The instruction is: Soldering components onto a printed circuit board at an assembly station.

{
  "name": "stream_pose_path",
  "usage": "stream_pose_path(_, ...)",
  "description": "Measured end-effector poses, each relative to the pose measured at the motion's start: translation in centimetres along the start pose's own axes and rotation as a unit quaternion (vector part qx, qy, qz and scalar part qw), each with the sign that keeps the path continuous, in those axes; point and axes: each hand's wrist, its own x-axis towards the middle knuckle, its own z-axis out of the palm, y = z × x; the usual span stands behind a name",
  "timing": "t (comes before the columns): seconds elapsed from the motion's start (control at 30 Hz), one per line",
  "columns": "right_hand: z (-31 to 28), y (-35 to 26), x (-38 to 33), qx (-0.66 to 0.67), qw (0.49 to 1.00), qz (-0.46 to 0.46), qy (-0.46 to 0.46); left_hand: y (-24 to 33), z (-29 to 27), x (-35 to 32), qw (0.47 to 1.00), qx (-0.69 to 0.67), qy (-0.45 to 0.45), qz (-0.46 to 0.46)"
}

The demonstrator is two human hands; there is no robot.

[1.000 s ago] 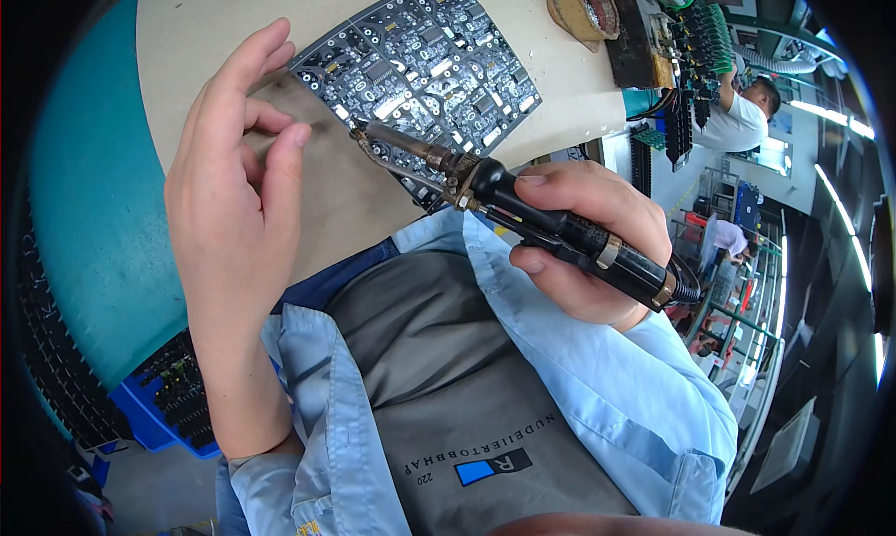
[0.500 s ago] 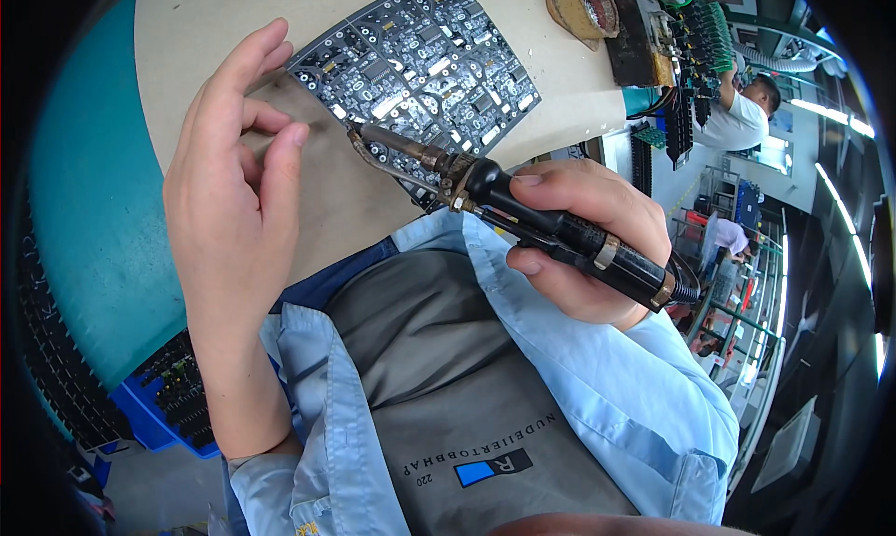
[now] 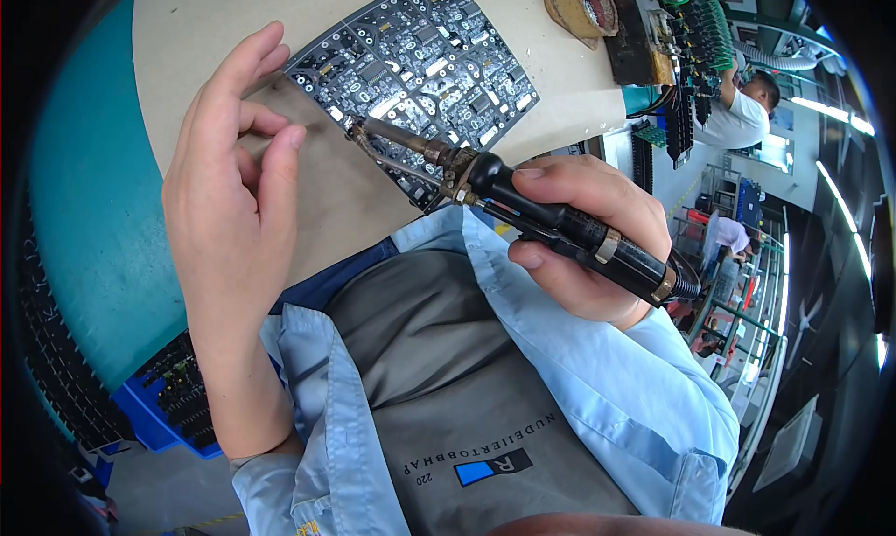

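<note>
A soldering iron [image 3: 560, 223] with a black handle and a thin metal feed tube lies in my right hand [image 3: 602, 223], my fingers and thumb wrapped round the grip. Its dark tip points to the left, over the near left edge of a large black circuit board [image 3: 420, 65] full of small parts. Whether the tip touches the board, I cannot tell. Beside the board's left edge, my left hand [image 3: 229, 181] hovers with fingers partly bent and apart, nothing visible between them.
The board rests on a beige work surface [image 3: 224, 13] next to a green mat [image 3: 93, 181]. At the back stands a round brown holder [image 3: 583, 9], with a dark block [image 3: 630, 32] beside it. A blue bin [image 3: 168, 429] with boards sits lower left. Another person [image 3: 747, 111] works at far right.
The feed tube's end has shifted slightly beside the iron's tip. My left hand has drifted a touch to the left; the board stays almost where it was.
</note>
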Motion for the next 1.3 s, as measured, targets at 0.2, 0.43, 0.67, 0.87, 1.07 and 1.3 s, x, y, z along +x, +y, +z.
stream_pose_path(0.2,0.0,-0.1,0.2,-0.003,1.000,-0.017,-0.002,0.0,0.0,0.0,1.000,-0.004,0.001,-0.002)
stream_pose_path(0.43,0.0,0.0,0.0,0.001,1.000,-0.008,0.000,0.0,-0.1,-0.2,1.000,0.006,-0.003,-0.001)
stream_pose_path(0.67,-0.5,0.4,-0.3,0.021,0.999,-0.019,0.030,0.3,-0.5,-1.2,0.996,0.017,0.067,0.050)
stream_pose_path(0.87,-0.6,0.5,-0.2,0.010,0.999,-0.029,0.019,0.9,0.0,-3.3,0.994,0.080,-0.010,0.073)
stream_pose_path(1.07,-0.6,0.5,-0.3,0.007,1.000,-0.024,0.005,0.8,-0.1,-3.3,0.992,0.103,-0.039,0.062)
stream_pose_path(1.3,-0.7,0.5,-0.3,-0.006,1.000,-0.029,0.005,0.6,0.3,-3.3,0.993,0.087,-0.007,0.078)
